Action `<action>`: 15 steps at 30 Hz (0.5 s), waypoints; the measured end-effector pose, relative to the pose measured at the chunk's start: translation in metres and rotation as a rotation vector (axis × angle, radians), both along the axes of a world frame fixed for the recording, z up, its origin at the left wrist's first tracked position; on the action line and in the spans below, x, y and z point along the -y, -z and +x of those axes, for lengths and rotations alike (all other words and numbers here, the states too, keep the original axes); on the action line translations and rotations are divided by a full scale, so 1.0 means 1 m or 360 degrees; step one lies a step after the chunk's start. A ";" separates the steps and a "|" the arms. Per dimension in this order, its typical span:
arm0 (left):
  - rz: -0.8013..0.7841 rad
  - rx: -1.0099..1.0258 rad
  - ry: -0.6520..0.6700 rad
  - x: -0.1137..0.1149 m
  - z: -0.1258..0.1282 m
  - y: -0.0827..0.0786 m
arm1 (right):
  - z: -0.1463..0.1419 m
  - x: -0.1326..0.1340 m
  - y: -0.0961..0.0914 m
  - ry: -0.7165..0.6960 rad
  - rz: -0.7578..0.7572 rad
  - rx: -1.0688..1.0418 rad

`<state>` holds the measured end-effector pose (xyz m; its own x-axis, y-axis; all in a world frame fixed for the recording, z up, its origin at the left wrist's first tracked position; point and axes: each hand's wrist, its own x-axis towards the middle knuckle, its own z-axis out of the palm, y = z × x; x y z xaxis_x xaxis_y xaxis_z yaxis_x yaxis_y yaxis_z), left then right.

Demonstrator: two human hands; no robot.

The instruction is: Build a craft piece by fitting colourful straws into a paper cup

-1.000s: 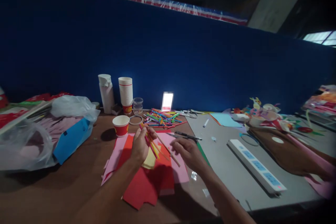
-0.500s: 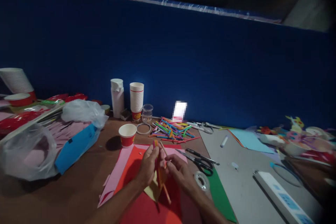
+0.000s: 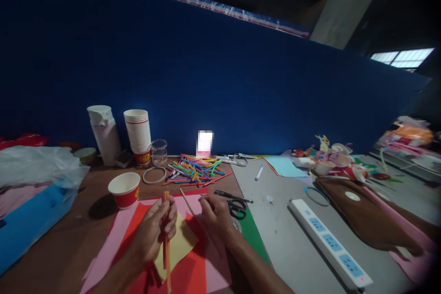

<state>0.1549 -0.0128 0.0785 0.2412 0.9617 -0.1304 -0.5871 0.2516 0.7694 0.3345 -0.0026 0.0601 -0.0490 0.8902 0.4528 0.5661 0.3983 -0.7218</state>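
In the head view, a narrow bundle of coloured craft sticks point(image 3: 166, 239) is clamped upright in the left hand point(image 3: 151, 234), with the fingers curled closed around it and the lower ends of the sticks projecting below the hand. The right hand point(image 3: 215, 216) is held apart from the left, to the right of the grip, with its fingers loosely extended. A thin wooden stick point(image 3: 186, 201) is seen just beside those fingertips point(image 3: 203, 198), but whether it is pinched cannot be told. Directly beneath the grip, a yellow paper sheet point(image 3: 177, 248) is laid on a red paper sheet point(image 3: 191, 273), with a pink paper sheet point(image 3: 217, 266) under the right hand. Beyond the grip, a loose pile of craft sticks point(image 3: 196, 172) is spread on the wooden table point(image 3: 86, 216). Black-handled scissors point(image 3: 237, 207) are placed just past the right hand, beside a green paper sheet point(image 3: 253, 236). A red-and-white paper cup point(image 3: 124, 189) stands to the left of the grip, behind which a stack of paper cups point(image 3: 137, 131) is seen. A white power strip point(image 3: 329, 243) lies well to the right.
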 end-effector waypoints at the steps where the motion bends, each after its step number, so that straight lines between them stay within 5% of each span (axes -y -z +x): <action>1: -0.0006 0.0011 -0.0004 -0.001 0.000 0.000 | 0.001 -0.001 0.001 0.0019 0.0013 0.0015; 15: -0.0060 0.0183 0.0035 -0.016 -0.021 0.008 | 0.020 -0.017 0.015 0.0213 0.0009 0.0155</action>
